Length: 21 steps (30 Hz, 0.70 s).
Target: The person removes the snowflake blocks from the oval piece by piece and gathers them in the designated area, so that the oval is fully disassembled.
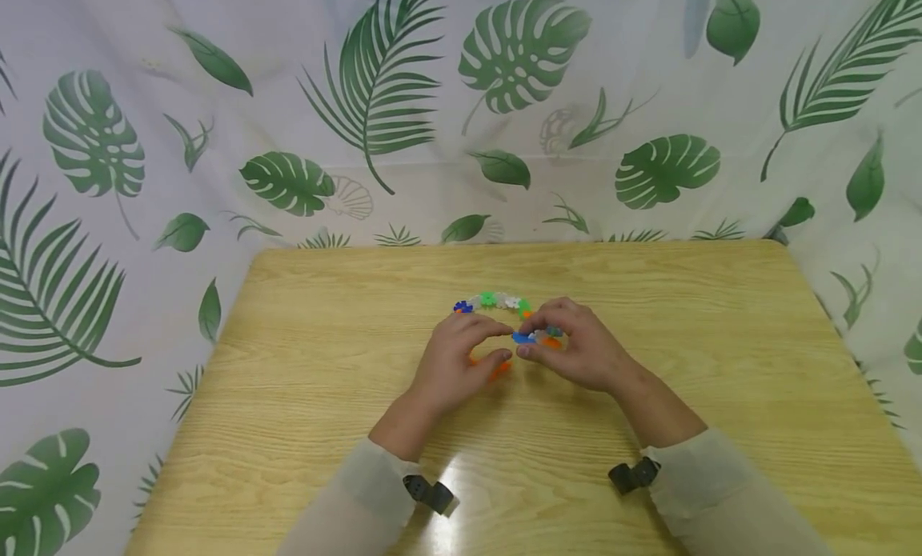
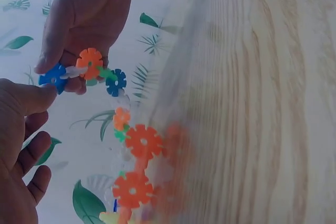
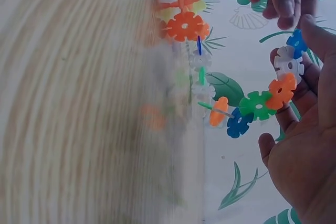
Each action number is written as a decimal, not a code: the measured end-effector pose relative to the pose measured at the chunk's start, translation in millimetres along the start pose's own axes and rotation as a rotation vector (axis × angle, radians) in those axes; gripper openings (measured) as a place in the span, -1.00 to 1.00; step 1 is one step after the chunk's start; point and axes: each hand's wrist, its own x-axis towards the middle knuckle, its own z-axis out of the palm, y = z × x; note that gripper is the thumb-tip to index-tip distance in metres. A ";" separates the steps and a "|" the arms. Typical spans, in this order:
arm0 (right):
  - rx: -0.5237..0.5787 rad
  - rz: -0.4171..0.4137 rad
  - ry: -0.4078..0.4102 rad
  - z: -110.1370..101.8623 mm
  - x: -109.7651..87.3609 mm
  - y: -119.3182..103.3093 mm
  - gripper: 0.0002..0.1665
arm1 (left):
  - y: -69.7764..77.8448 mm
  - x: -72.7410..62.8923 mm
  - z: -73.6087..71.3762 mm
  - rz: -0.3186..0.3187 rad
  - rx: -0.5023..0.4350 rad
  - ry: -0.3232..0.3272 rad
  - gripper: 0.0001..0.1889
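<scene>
A chain of flower-shaped interlocking plastic discs [image 1: 488, 299] curves in a loop around the hands, in orange, green, white and blue. My right hand [image 1: 579, 344] pinches the blue disc [image 1: 523, 338] at one end between thumb and forefinger. White, orange [image 3: 282, 91] and green [image 3: 258, 105] discs follow it beside that palm. My left hand [image 1: 457, 360] reaches in from the other side, its forefinger tip at the blue disc's edge and its thumb apart from the forefinger. Orange discs [image 2: 144, 141] of the loop show below; the left hand partly hides them in the head view.
The light wood-grain table [image 1: 302, 396] lies under both hands. Behind it and at the sides hangs a white cloth [image 1: 432, 204] printed with green leaves. A dark wrist camera [image 1: 428, 492] is strapped over each pale sleeve.
</scene>
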 end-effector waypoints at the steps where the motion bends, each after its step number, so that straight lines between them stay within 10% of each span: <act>1: 0.003 -0.009 0.002 0.0 0.1 -0.3 -0.80 | 1.2 1.7 0.9 0.025 0.004 0.013 -0.76; 11: -0.047 -0.092 0.036 3.5 -4.2 -4.5 -0.59 | 4.6 7.2 4.8 0.072 0.035 0.052 -0.93; 21: -0.215 -0.293 0.305 21.0 -7.7 12.8 -0.47 | 2.2 6.2 -0.2 0.004 -0.006 0.079 -0.94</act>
